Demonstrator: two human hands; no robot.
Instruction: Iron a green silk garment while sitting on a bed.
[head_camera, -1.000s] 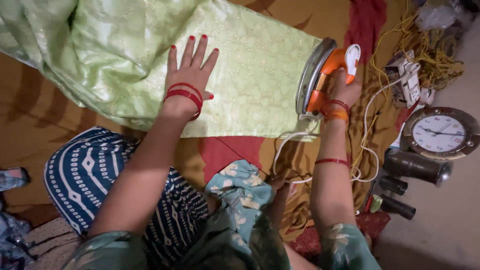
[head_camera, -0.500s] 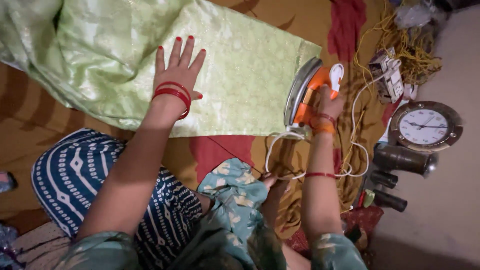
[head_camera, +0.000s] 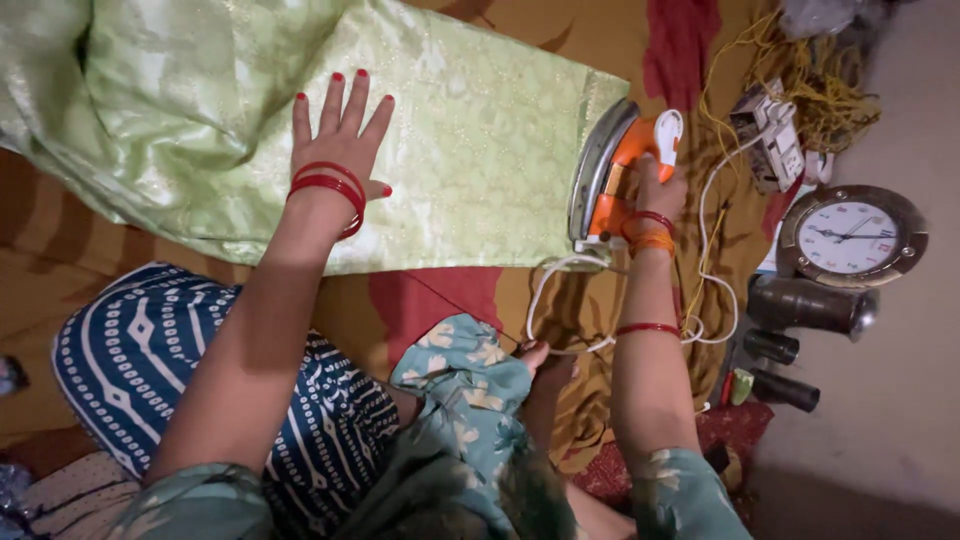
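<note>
- Nearest the body, the white cord (head_camera: 560, 275) loops loosely over the brown sheet (head_camera: 60, 270) just beside the knee and right forearm; a judgement — it could snag on the arm and jerk the iron (head_camera: 612, 175) off line.
- The right hand (head_camera: 655, 190) is closed around the iron's orange handle; the iron is tipped up on its side at the right edge of the cloth (head_camera: 470, 150), the sole plate facing the cloth; if it is hot and lingers there, the thin fabric could scorch, and a slack hold could let it tip over.
- The left hand (head_camera: 335, 145) lies flat on the cloth, fingers spread, gripping nothing — it is well apart from the iron now, but it lies where the iron would pass, so a burn is possible.
- The cloth is pale green, shiny, with a fine woven pattern; smooth under the hand, bunched in folds at the far left.
</note>
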